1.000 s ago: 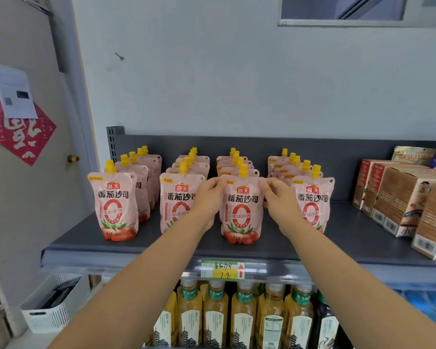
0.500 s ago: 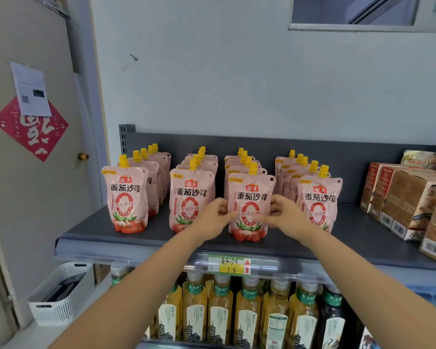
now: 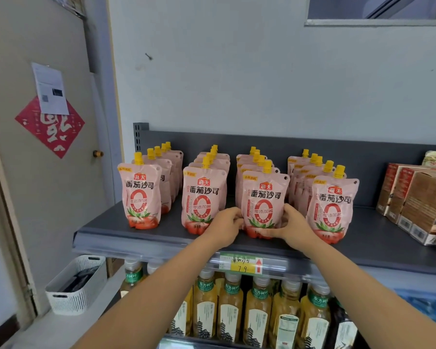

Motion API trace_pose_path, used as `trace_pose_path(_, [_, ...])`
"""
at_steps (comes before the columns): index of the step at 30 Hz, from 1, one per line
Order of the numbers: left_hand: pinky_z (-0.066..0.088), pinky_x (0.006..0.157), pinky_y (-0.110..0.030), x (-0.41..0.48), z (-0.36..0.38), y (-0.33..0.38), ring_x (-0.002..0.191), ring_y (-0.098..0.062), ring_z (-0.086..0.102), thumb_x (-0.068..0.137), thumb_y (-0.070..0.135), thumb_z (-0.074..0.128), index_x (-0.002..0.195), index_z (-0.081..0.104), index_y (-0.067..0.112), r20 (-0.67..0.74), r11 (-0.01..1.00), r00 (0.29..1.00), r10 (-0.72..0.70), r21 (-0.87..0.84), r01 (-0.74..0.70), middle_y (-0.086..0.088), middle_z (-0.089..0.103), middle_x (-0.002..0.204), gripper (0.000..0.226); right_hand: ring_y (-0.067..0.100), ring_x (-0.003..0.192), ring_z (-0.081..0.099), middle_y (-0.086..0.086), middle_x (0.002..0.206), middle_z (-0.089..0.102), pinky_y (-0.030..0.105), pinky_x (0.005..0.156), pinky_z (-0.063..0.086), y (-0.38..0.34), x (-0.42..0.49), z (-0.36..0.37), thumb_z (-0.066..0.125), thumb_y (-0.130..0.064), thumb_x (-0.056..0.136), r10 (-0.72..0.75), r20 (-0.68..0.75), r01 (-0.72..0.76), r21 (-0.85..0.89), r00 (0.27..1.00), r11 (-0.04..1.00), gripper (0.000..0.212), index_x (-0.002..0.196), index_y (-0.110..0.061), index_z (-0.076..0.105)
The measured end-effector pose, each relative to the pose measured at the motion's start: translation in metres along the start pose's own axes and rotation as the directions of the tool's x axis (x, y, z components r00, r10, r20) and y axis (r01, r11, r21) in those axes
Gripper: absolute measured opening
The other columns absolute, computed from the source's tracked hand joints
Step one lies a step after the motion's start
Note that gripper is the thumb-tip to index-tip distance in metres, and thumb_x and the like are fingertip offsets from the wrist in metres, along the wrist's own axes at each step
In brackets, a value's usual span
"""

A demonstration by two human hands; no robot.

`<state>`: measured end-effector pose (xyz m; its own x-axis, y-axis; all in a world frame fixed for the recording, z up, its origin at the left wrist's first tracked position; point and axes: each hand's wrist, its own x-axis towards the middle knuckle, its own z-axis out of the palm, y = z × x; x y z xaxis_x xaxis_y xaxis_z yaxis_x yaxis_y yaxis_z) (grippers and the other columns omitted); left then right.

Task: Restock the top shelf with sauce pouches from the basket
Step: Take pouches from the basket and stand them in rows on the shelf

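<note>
1. Now both hands meet at the front pouch (image 3: 263, 195) of the third row from the left, which stands upright on the top shelf (image 3: 103, 229), close to its front edge.
2. The left hand (image 3: 224, 229) grasps the pouch's lower left edge, fingers curled against it.
3. The right hand (image 3: 296, 227) grasps the lower right side, thumb lying across the front near the base, the other fingers hidden behind.
4. Four rows of pink pouches (image 3: 142, 197) with yellow caps run back across the shelf; each front one faces forward.
5. Brown boxes (image 3: 418, 205) stand on the shelf at the right, well apart from the held pouch.
6. A price tag (image 3: 241, 264) hangs on the shelf's front edge just below the hands; bottles (image 3: 230, 311) fill the level beneath.
7. The white basket (image 3: 68, 301) sits low at the left, away from both hands; its dark contents cannot be made out.
</note>
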<state>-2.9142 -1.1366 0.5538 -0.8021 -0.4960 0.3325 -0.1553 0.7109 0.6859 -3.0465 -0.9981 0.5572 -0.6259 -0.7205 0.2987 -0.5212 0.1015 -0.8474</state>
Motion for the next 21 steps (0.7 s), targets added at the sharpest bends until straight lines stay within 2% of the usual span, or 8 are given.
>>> trace_pose_path(3, [0.045,0.068,-0.019,0.001,0.001,-0.001,0.073,-0.012,0.057,0.096,0.006,0.049,0.086,0.055,0.012,-0.062,0.999,0.998,-0.001,0.036,0.003,0.004,0.058,0.075,0.013,0.013,0.103,0.058,0.0,0.116,0.062,0.019,0.077,0.048,-0.002,0.0,0.0,0.087,-0.009,0.062,0.012,0.014,-0.011,-0.007,1.0,1.0,0.066,0.115,-0.013,0.05])
trace_pose_path(7, [0.049,0.078,-0.033,0.0,0.004,0.0,0.082,-0.021,0.058,0.096,0.009,0.046,0.084,0.055,0.015,-0.077,0.994,0.997,0.017,0.109,-0.008,-0.002,0.06,0.082,0.016,0.005,0.095,0.056,0.004,0.122,0.059,0.015,0.071,0.047,-0.006,-0.003,0.0,0.086,-0.007,0.063,0.039,0.026,-0.038,-0.012,0.999,0.999,0.07,0.121,-0.011,0.046])
trace_pose_path(10, [0.05,0.081,-0.033,-0.009,-0.003,0.0,0.085,-0.018,0.059,0.095,0.012,0.05,0.094,0.063,0.013,-0.119,0.986,0.99,0.08,0.157,-0.061,-0.003,0.065,0.09,0.013,0.018,0.106,0.054,0.009,0.128,0.051,0.032,0.087,0.049,-0.014,-0.015,0.004,0.088,-0.018,0.062,0.035,-0.172,-0.054,-0.107,0.984,0.993,0.094,0.137,-0.01,0.034])
trace_pose_path(11, [0.05,0.08,-0.031,-0.015,-0.007,-0.001,0.086,-0.015,0.059,0.095,0.014,0.052,0.098,0.064,0.013,-0.157,0.977,0.976,0.15,0.173,-0.122,-0.002,0.067,0.094,0.013,0.021,0.113,0.05,0.01,0.13,0.046,0.037,0.093,0.048,-0.015,-0.02,0.004,0.088,-0.022,0.063,-0.013,-0.294,-0.037,-0.163,0.956,0.986,0.096,0.139,-0.01,0.032])
trace_pose_path(13, [0.047,0.076,-0.023,-0.028,-0.02,-0.002,0.084,-0.006,0.055,0.094,0.015,0.056,0.102,0.062,0.012,-0.268,0.927,0.893,0.362,0.21,-0.312,0.005,0.063,0.095,0.01,0.017,0.112,0.047,0.006,0.126,0.045,0.036,0.096,0.046,-0.021,-0.032,0.007,0.083,-0.022,0.071,-0.239,-0.459,0.098,-0.309,0.856,0.946,0.078,0.134,-0.01,0.038])
trace_pose_path(15, [0.04,0.081,-0.013,-0.041,-0.038,-0.003,0.09,-0.001,0.046,0.09,0.012,0.062,0.108,0.057,0.01,-0.413,0.887,0.786,0.46,0.242,-0.392,0.008,0.052,0.101,0.018,0.006,0.095,0.051,-0.005,0.109,0.052,0.027,0.085,0.047,-0.034,-0.04,0.016,0.073,-0.014,0.08,-0.391,-0.393,0.246,-0.369,0.832,0.896,0.049,0.122,-0.015,0.049])
trace_pose_path(18, [0.038,0.097,-0.021,-0.046,-0.062,-0.017,0.111,-0.011,0.043,0.086,0.01,0.066,0.123,0.045,0.009,-0.625,0.954,0.725,0.29,0.13,-0.27,0.002,0.043,0.118,0.043,0.004,0.079,0.055,-0.011,0.091,0.056,0.013,0.069,0.045,-0.053,-0.038,0.046,0.062,-0.012,0.089,-0.321,-0.155,0.272,-0.274,0.934,0.923,0.024,0.11,-0.021,0.055])
trace_pose_path(21, [0.035,0.101,-0.026,-0.044,-0.08,-0.036,0.119,-0.011,0.038,0.084,0.022,0.071,0.132,0.035,0.009,-0.601,0.998,0.799,0.009,-0.049,-0.049,0.003,0.035,0.127,0.061,0.008,0.085,0.053,-0.005,0.101,0.056,0.012,0.075,0.04,-0.062,-0.024,0.08,0.057,-0.015,0.094,-0.216,-0.051,0.201,-0.211,0.975,0.956,0.028,0.121,-0.015,0.054])
